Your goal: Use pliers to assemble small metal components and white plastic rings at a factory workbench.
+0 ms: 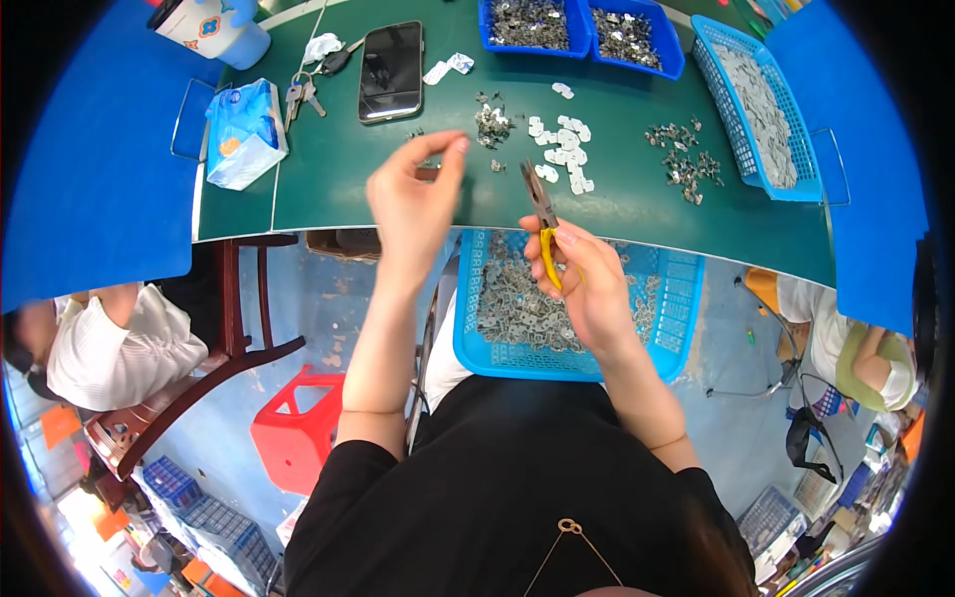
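Note:
My right hand (589, 274) is closed around long-nose pliers (546, 234) with yellow handles, their jaws pointing up and away over the table's near edge. To the left, my left hand (413, 199) is raised over the table edge with thumb and forefinger pinched together; whether a small part sits between the tips cannot be made out. Just beyond the hands lies a small pile of metal clips (492, 125). White flat pieces (567, 144) are spread beyond the plier tips. A blue basket (686, 308) full of small metal-and-white parts rests below the table edge, by my lap.
On the green table (328, 179) are a phone (391, 72), keys (304, 95), a tissue pack (245, 134) and a cup (214, 30). Blue bins (537, 48) of metal parts stand at the back. Another clip pile (686, 164) lies beside a blue basket (808, 179). A red stool (296, 428) stands lower left.

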Motion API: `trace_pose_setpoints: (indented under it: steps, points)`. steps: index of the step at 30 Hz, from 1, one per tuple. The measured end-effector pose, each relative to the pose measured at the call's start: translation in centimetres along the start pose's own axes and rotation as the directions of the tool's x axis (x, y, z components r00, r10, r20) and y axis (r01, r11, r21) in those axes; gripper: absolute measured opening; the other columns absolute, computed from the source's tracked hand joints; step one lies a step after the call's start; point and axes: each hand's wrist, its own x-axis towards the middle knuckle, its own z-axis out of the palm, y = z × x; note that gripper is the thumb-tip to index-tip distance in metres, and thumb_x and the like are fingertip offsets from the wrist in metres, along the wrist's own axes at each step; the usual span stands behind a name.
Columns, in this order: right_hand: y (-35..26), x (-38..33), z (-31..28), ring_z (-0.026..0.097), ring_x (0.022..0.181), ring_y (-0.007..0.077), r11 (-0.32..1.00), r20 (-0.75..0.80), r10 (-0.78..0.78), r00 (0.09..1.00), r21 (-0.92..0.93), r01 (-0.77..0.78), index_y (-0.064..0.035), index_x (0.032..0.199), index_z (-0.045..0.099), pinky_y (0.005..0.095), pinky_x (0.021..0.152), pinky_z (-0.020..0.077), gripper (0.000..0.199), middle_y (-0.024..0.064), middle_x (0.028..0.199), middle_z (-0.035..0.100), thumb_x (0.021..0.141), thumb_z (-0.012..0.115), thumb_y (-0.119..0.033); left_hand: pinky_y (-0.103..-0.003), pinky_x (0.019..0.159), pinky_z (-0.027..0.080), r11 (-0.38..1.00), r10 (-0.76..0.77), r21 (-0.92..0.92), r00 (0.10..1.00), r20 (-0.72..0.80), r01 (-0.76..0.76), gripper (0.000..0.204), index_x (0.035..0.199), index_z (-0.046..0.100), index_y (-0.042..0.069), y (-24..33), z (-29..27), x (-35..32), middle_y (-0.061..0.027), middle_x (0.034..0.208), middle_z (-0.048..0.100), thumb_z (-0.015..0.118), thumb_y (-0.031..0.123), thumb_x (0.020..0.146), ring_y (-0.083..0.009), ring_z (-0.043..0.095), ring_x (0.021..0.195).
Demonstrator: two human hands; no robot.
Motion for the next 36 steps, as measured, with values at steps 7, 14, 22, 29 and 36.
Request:
trace_pose_setpoints:
  steps: [7,14,22,29,36]
  points:
    - [0.1,0.0,-0.2,0.049,0.073,0.009,0.996,0.006,-0.077,0.997,-0.05,0.077,0.0067,0.114,0.054,0.0212,0.056,0.0354,0.037,0.0052,0.087,0.057,0.091,0.044,-0.021,-0.031,0.067,0.049,0.668,0.406,0.67,0.913,0.038,-0.325,0.013,0.086,0.068,0.012,-1.5,-1.6,2.0,-0.0001,0.09,0.065,0.067,0.017,0.074,-0.0203,0.06,0.085]
    - [0.3,0.1,-0.5,0.049,0.073,0.007,0.981,-0.033,-0.128,0.991,-0.149,0.122,0.0054,0.114,0.056,0.0197,0.056,0.0353,0.035,0.0041,0.087,0.058,0.09,0.047,-0.019,-0.035,0.081,0.046,0.629,0.514,0.548,0.824,0.238,-0.551,0.025,0.097,0.066,0.011,-0.5,-0.4,1.3,-0.0042,0.106,0.062,0.07,0.015,0.073,-0.0235,0.056,0.099]
    - [0.0,-0.1,-0.9,0.048,0.072,0.0064,0.97,-0.046,-0.159,0.986,-0.196,0.147,0.0047,0.114,0.056,0.0194,0.056,0.0351,0.034,0.0041,0.088,0.059,0.09,0.047,-0.018,-0.035,0.07,0.046,0.555,0.478,0.608,0.816,0.325,-0.567,0.015,0.089,0.066,0.013,-1.0,0.4,5.0,-0.0028,0.08,0.063,0.065,0.014,0.074,-0.0211,0.061,0.077]
    - [-0.2,-0.3,-0.7,0.048,0.073,0.0067,0.962,-0.044,-0.163,0.986,-0.229,0.149,0.0044,0.115,0.056,0.0195,0.057,0.0353,0.035,0.0042,0.088,0.059,0.09,0.048,-0.018,-0.035,0.067,0.05,0.441,0.436,0.476,0.645,0.628,-0.761,0.012,0.085,0.068,0.012,-0.6,2.8,11.3,-0.005,0.08,0.065,0.064,0.016,0.074,-0.0242,0.063,0.078]
    - [-0.3,-0.4,-1.0,0.049,0.074,0.0072,0.967,-0.05,-0.174,0.983,-0.195,0.161,0.0043,0.115,0.056,0.0195,0.057,0.0361,0.034,0.0041,0.089,0.059,0.09,0.048,-0.017,-0.036,0.068,0.05,0.491,0.218,0.45,0.605,0.766,-0.746,0.012,0.084,0.069,0.013,-0.9,4.6,13.8,-0.0062,0.078,0.067,0.064,0.015,0.073,-0.0242,0.064,0.077]
